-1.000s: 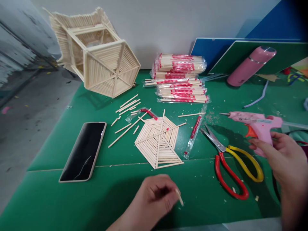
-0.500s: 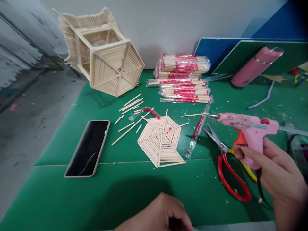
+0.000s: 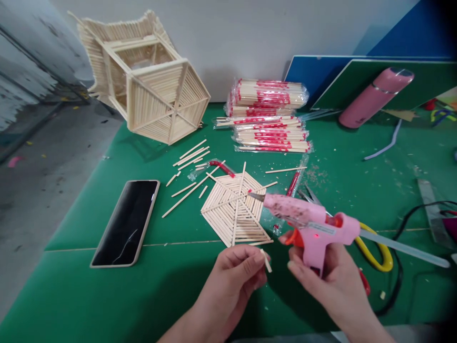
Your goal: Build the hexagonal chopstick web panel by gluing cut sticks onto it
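Note:
My left hand (image 3: pixel 237 281) pinches a short piece of wooden stick (image 3: pixel 266 261) between thumb and fingers, just below the flat hexagonal stick panel (image 3: pixel 233 209) on the table. My right hand (image 3: pixel 330 281) is wrapped round the handle of a pink hot glue gun (image 3: pixel 303 216), a finger by its orange trigger. The gun's metal nozzle points left and overlaps the panel's right side in the view; whether they touch I cannot tell. A clear glue stick (image 3: pixel 405 248) juts from the gun's back. Scissors (image 3: pixel 374 252) with yellow and red handles lie partly hidden behind the gun.
A hexagonal structure of sticks (image 3: pixel 167 102) stands tilted at the back left. Wrapped chopsticks (image 3: pixel 269 114) are piled at the back, beside a pink flask (image 3: pixel 376 97). A phone (image 3: pixel 125 223) lies at left near loose sticks (image 3: pixel 193 155). A black cord (image 3: pixel 400 267) runs at right.
My right hand has brought the glue gun leftward, over the scissors and close to the panel. My left hand has risen into view, showing the short stick piece in its fingertips.

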The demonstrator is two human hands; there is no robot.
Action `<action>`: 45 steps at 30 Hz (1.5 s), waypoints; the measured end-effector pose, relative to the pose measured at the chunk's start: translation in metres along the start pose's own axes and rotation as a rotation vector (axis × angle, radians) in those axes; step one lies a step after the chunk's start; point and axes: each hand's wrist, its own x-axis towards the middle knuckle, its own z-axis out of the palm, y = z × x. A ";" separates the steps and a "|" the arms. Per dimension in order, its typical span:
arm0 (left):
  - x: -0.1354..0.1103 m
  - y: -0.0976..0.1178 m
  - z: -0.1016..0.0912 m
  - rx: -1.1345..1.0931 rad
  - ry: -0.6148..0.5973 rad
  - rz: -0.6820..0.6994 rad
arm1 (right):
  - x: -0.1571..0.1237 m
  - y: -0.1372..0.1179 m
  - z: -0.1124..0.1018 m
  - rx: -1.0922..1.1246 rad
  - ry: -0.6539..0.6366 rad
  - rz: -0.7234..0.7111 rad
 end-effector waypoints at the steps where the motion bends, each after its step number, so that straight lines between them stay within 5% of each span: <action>1: 0.001 0.000 0.002 -0.031 -0.009 -0.019 | -0.003 0.001 0.006 -0.030 -0.010 -0.009; 8: 0.001 -0.002 0.007 -0.125 -0.060 -0.129 | -0.007 0.005 0.013 -0.204 -0.060 -0.101; 26: 0.001 -0.006 0.007 -0.135 -0.069 -0.173 | -0.009 0.002 0.011 -0.191 -0.025 -0.073; 39: 0.001 -0.005 0.006 -0.173 -0.140 -0.127 | -0.012 0.005 0.011 -0.162 -0.065 -0.050; 45: 0.001 0.010 -0.002 -0.045 -0.018 0.035 | -0.001 0.001 -0.008 -0.076 -0.118 -0.105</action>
